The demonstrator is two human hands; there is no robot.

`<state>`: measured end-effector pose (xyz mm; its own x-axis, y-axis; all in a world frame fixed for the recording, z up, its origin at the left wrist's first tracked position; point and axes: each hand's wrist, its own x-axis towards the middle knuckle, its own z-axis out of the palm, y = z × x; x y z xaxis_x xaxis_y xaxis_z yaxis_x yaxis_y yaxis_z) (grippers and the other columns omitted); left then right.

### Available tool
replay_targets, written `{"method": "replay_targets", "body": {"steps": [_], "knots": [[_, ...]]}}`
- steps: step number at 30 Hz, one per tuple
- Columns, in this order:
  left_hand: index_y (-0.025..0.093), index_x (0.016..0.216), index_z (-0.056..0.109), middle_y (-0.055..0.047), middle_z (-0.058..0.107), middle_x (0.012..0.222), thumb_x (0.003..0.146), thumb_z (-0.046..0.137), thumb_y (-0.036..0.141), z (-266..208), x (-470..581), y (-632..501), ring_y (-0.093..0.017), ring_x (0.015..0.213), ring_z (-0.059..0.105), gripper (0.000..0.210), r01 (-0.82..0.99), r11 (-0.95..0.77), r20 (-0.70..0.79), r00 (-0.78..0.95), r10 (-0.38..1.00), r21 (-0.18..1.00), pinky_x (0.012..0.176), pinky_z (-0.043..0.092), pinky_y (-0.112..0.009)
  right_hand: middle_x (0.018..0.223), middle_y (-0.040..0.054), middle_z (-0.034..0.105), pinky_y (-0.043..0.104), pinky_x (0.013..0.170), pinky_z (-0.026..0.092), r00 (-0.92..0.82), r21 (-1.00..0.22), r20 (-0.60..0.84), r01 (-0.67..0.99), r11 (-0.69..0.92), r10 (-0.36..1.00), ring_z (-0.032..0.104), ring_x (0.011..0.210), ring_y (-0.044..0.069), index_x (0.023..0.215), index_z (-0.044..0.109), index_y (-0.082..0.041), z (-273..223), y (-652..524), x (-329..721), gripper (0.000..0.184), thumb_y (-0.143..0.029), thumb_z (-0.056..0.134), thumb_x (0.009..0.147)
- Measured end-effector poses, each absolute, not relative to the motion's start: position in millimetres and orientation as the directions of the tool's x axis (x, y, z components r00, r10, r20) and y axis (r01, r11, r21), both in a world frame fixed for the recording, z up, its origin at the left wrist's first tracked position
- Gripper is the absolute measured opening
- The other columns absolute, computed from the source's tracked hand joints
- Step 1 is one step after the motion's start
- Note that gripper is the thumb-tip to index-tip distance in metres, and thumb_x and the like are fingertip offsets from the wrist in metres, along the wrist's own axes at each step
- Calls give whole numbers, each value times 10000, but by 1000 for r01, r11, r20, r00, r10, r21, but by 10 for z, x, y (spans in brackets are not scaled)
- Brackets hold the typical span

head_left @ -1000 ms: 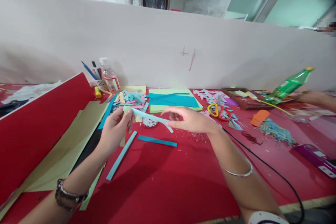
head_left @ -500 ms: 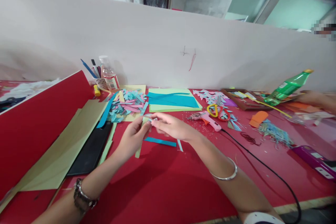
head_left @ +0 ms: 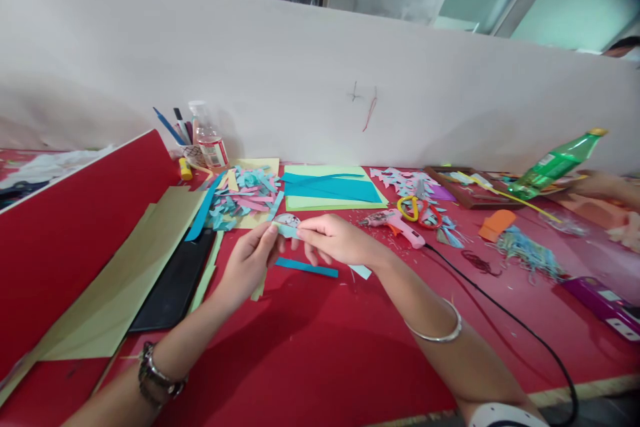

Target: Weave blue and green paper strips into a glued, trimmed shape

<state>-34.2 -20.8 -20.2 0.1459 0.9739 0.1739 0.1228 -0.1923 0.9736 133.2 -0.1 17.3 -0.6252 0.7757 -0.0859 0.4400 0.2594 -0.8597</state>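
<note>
Over the red tabletop (head_left: 310,333), my left hand (head_left: 250,255) pinches one end of a pale blue-green paper strip (head_left: 287,230). My right hand (head_left: 337,240) holds the strip's other end between thumb and forefinger. A rounded, whitish loop (head_left: 289,219) rises behind the strip, too small to make out fully. Below my left hand a pale yellow-green paper strip (head_left: 258,289) shows; whether that hand holds it I cannot tell. Under my right hand are a blue paper strip (head_left: 313,268) and a light blue piece (head_left: 361,271), partly covered by the wrist.
Cut paper strips (head_left: 245,197) lie heaped behind my left hand, beside blue sheets (head_left: 333,188). To the right lie a pink glue gun (head_left: 400,225) with a black cord, and scissors (head_left: 423,212). A co-worker's hand (head_left: 603,188) is near a green bottle (head_left: 557,165).
The strip between my hands now stretches flat across them, and the hands have drawn slightly apart. The light piece beside my right wrist shows wider. The view has tilted slightly down.
</note>
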Motion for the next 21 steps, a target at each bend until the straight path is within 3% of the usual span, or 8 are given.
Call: {"method": "replay_targets", "body": {"steps": [6, 12, 15, 18, 21], "knots": [[163, 654, 503, 10, 542, 556, 840, 367, 376, -217, -399, -191, -97, 489, 504, 314, 202, -251, 193, 269, 944, 947, 511, 399, -196, 519, -30, 555, 151, 400, 340, -632, -860, -122, 452, 236, 766, 412, 368, 42, 782, 510, -151, 190, 6, 1375, 243, -280, 330, 884], [175, 642, 468, 25, 512, 541, 870, 328, 381, -266, -416, -231, -95, 477, 467, 338, 302, -287, 197, 296, 935, 909, 493, 372, -196, 718, 21, 622, 190, 537, 423, -671, -847, -83, 437, 302, 737, 561, 545, 80, 794, 525, -154, 171, -28, 1367, 221, -315, 390, 864], [180, 622, 444, 33, 493, 533, 883, 313, 360, -297, -408, -269, -92, 472, 451, 343, 338, -327, 220, 319, 922, 883, 494, 356, -195, 687, -1, 605, 193, 507, 392, -647, -827, -78, 467, 314, 758, 539, 489, 79, 854, 505, -167, 145, -82, 1297, 201, -333, 390, 860], [183, 610, 431, 43, 471, 516, 893, 304, 337, -327, -421, -285, -91, 472, 442, 346, 371, -364, 246, 329, 912, 854, 497, 342, -192, 587, -22, 552, 191, 485, 312, -576, -719, -50, 588, 371, 816, 488, 478, 84, 874, 516, -178, 117, -125, 1216, 188, -324, 399, 854], [180, 605, 440, 40, 471, 512, 893, 294, 326, -344, -459, -271, -95, 461, 433, 355, 427, -372, 219, 365, 905, 824, 487, 326, -197, 613, 3, 535, 207, 499, 236, -532, -548, 47, 694, 467, 845, 470, 560, 95, 763, 545, -168, 83, -130, 1162, 196, -314, 440, 840]]}}
